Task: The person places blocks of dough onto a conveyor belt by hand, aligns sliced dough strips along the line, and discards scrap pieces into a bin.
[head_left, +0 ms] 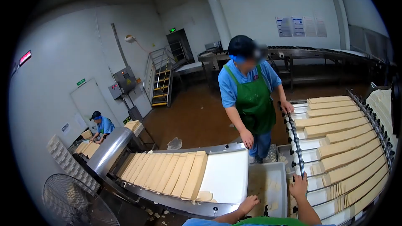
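Note:
My left hand [249, 204] is by the near right corner of the white conveyor belt [226, 175], above the edge of a white bin [276, 171]; what its fingers touch is too small to tell. On that belt, long pale slabs [167, 171] lie side by side, with small broken pieces near the last one. My right hand [299, 186] rests at the metal rail [298, 150] along the left edge of the laned conveyor. Its fingers are bent, and whether they grip the rail is unclear. Rows of stacked pale sheets [347, 155] fill the lanes.
Across the bin stands a co-worker in a green apron [255, 100], one hand at the belt's end and one at the laned conveyor. Another person [104, 126] works beyond the metal hood [111, 150]. A wire fan [75, 196] stands at lower left; scraps lie on the floor.

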A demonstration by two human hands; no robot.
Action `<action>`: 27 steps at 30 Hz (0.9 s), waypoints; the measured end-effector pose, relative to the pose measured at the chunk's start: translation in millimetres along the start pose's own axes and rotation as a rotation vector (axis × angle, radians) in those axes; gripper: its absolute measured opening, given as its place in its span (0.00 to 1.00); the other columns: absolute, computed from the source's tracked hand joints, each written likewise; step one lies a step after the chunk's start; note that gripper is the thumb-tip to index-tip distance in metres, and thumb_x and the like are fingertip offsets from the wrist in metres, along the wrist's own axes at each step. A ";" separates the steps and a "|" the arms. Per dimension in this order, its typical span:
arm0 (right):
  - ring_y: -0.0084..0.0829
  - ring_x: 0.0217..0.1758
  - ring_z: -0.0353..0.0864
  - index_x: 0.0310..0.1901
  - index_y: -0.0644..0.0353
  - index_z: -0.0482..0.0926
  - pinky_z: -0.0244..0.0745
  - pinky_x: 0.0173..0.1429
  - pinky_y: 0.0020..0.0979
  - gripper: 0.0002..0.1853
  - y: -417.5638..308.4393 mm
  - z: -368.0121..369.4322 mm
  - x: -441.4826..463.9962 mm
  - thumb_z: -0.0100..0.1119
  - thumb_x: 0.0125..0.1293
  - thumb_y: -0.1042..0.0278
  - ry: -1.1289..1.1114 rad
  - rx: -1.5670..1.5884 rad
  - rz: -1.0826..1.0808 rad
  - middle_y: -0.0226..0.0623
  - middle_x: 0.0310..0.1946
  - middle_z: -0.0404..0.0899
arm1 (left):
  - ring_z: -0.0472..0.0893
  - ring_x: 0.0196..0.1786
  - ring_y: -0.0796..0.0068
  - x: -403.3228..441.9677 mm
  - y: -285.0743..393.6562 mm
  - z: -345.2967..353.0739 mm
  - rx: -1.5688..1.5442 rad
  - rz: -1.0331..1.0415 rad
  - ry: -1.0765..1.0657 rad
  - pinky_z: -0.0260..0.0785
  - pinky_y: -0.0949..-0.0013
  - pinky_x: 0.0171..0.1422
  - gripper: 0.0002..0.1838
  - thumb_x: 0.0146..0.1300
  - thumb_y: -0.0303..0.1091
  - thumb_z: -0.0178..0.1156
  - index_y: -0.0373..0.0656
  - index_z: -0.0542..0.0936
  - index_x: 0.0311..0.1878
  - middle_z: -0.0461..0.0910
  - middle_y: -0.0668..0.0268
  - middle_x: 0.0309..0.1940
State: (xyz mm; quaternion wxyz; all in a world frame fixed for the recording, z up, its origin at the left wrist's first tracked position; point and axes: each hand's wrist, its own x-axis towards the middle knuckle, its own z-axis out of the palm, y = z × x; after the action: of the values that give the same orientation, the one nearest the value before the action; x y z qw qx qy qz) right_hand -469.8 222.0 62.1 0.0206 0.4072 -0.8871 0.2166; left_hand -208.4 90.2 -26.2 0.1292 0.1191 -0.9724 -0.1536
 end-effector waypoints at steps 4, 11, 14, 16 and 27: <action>0.51 0.72 0.52 0.58 0.52 0.72 0.54 0.69 0.51 0.30 -0.7 2.5 0.0 0.63 0.50 0.64 0.001 -0.009 -0.003 0.39 0.54 0.74 | 0.73 0.46 0.58 -0.5 -10.2 12.9 -0.026 0.020 0.032 0.67 0.62 0.50 0.12 0.58 0.28 0.51 0.44 0.76 0.45 0.71 0.60 0.40; 0.53 0.72 0.53 0.59 0.52 0.72 0.55 0.68 0.52 0.30 -7.9 -3.0 -2.7 0.61 0.49 0.65 0.028 0.004 -0.022 0.40 0.53 0.75 | 0.74 0.46 0.59 -2.7 -6.5 0.0 -0.025 0.005 -0.080 0.68 0.60 0.49 0.10 0.60 0.30 0.49 0.45 0.77 0.43 0.72 0.62 0.38; 0.54 0.72 0.53 0.58 0.52 0.72 0.55 0.68 0.52 0.29 -8.2 -3.4 -3.9 0.60 0.50 0.65 0.018 -0.019 -0.041 0.40 0.53 0.75 | 0.76 0.40 0.60 -5.5 -9.2 6.0 -0.023 0.010 -0.078 0.70 0.60 0.43 0.06 0.60 0.32 0.50 0.46 0.77 0.37 0.73 0.63 0.32; 0.54 0.71 0.53 0.58 0.53 0.72 0.56 0.68 0.52 0.29 -11.8 -6.3 -3.6 0.60 0.50 0.66 0.031 0.009 -0.034 0.40 0.54 0.74 | 0.77 0.40 0.61 -5.9 -3.6 -1.6 -0.021 -0.011 -0.083 0.70 0.61 0.42 0.06 0.59 0.31 0.50 0.47 0.77 0.35 0.73 0.63 0.31; 0.53 0.71 0.54 0.59 0.54 0.71 0.57 0.66 0.52 0.29 -12.1 -3.7 -2.3 0.58 0.51 0.69 0.058 -0.011 -0.060 0.39 0.52 0.74 | 0.77 0.42 0.61 -4.6 -1.1 -6.0 -0.048 -0.064 -0.158 0.70 0.59 0.45 0.04 0.57 0.30 0.52 0.47 0.76 0.34 0.74 0.63 0.33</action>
State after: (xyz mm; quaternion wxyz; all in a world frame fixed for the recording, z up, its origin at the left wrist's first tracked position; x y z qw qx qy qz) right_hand -460.0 218.2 69.4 0.0549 0.4270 -0.8747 0.2225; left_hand -202.1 88.8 -22.0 0.0498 0.1345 -0.9713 -0.1899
